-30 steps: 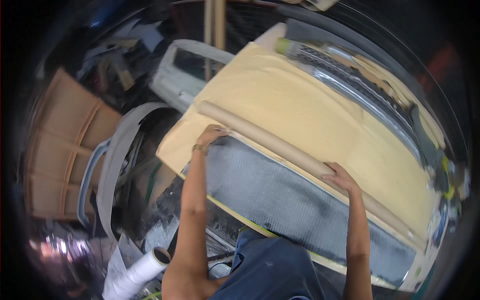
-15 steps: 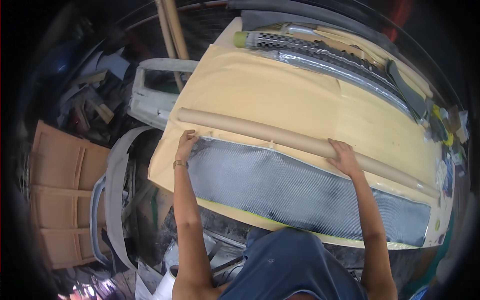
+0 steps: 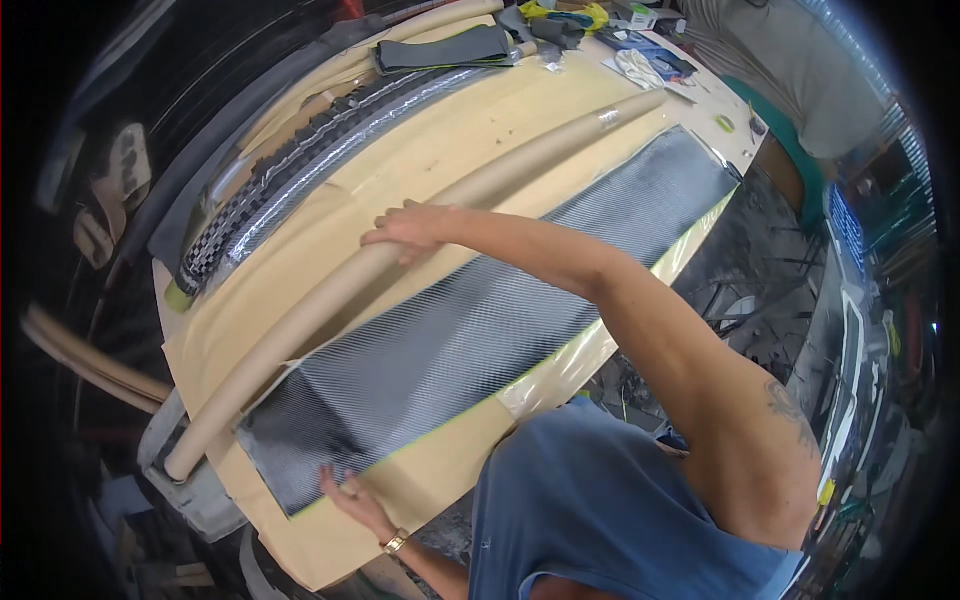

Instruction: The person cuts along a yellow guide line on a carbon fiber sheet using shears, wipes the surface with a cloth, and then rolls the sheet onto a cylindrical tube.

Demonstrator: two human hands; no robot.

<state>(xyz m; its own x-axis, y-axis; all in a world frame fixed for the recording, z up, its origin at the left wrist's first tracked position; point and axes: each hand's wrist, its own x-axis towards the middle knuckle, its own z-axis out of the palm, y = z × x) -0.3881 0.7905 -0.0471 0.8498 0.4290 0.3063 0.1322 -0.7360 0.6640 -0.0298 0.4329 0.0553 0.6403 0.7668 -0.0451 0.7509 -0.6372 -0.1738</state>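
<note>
A long brown cardboard tube (image 3: pixel 300 320) lies at a slant along the far side of a dark woven sheet (image 3: pixel 440 340) that looks like carbon-fibre cloth. My right hand (image 3: pixel 412 230) is over the middle of the tube, its fingers bent round it. Low down, my left hand (image 3: pixel 348 498) has its fingers apart at the cloth's near left corner; whether it touches the cloth I cannot tell. Yellow edging runs along the cloth's near side. Beneath everything, pale yellow paper (image 3: pixel 400 470) covers the table.
Beyond the tube lie a chequered roll (image 3: pixel 235 215), a silver plastic-wrapped roll (image 3: pixel 330 150) and folded dark cloth (image 3: pixel 445 50). A green tape roll (image 3: pixel 723 123) sits near the table's right end. The tube's left end juts over a whitish panel (image 3: pixel 205 500).
My view has turned to the right. The tube has shifted left, its end now past the paper's edge. My left hand has come from the cloth's far corner to its near corner.
</note>
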